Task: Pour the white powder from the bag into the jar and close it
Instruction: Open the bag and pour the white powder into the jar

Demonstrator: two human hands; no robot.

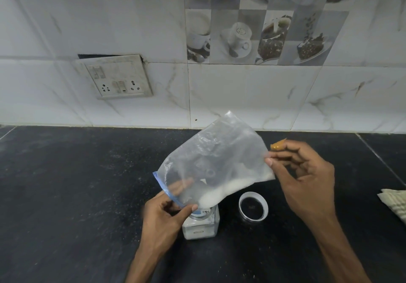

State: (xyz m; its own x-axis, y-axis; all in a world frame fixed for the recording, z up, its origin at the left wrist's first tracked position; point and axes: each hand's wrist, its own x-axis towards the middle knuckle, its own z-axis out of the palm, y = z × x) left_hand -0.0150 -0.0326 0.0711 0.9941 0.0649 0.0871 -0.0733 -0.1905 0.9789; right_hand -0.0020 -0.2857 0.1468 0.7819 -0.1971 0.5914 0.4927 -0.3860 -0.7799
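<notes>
The pouring step is judged to be under way, not finished. The clear zip bag (215, 161) is held tilted above the dark worktop (66, 194), its blue-edged mouth lowered onto the open neck of the jar (201, 225), its closed end raised toward the tiled wall. The mouth of the bag is gripped by the left hand (162, 216), thumb and fingers curled round the blue edge right at the jar's neck. The lower corner of the raised end is pinched between thumb and fingertips of the right hand (307, 177); a small orange scrap is seen by those fingers, and what it is cannot be told.

White powder (222, 191) is gathered along the low side of the bag, banked down toward the mouth. The body of the jar looks white inside, so some powder is judged to be in it already. The jar stands upright near the front edge of the worktop, about midway along it.

The lid (253, 205) lies flat on the worktop just to the right of the jar, apart from it, untouched. A folded cloth (395, 203) is seen at the right edge.

Left to do: the rest of the powder to be emptied, the bag set aside, the lid fitted on the jar
</notes>
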